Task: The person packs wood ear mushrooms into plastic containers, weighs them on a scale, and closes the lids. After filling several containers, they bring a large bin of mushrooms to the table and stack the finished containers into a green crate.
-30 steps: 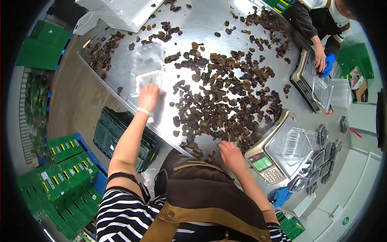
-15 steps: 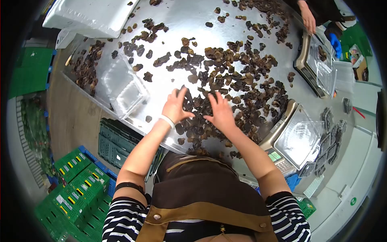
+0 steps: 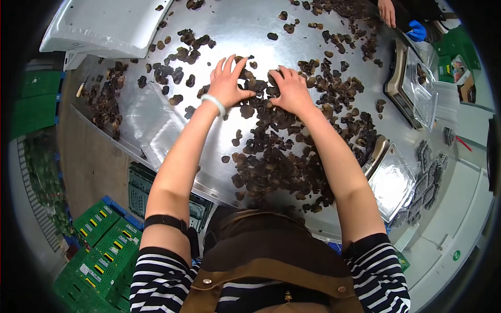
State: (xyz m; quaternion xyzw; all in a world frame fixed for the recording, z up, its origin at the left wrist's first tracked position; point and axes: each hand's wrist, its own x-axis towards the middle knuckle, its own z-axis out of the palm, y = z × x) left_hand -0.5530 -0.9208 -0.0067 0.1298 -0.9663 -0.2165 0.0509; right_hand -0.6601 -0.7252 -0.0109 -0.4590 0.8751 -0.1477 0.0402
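Dark brown, ruffled pieces that look like mushrooms [image 3: 271,169] lie scattered over a shiny metal table [image 3: 209,136]. My left hand [image 3: 228,86], with a pale band at the wrist, rests on the table with fingers spread, its thumb and fingertips beside some pieces. Just to the right, my right hand [image 3: 290,89] is also spread, touching pieces at its thumb and fingertips. A few pieces lie between the two hands. The densest heap is nearer my body, below both hands.
White box [image 3: 109,26] at upper left; clear plastic trays [image 3: 159,130] at left. Two scales stand at right, one [image 3: 404,83] farther, one [image 3: 389,180] nearer, beside filled packs [image 3: 428,177]. Another person's hand [image 3: 386,12] is at upper right. Green crates [image 3: 107,245] stand lower left.
Both my hands have moved forward, away from my body, staying spread. More pieces lie heaped near my body. The other person's hand has shifted up and left, and a blue-gloved hand shows beside it.
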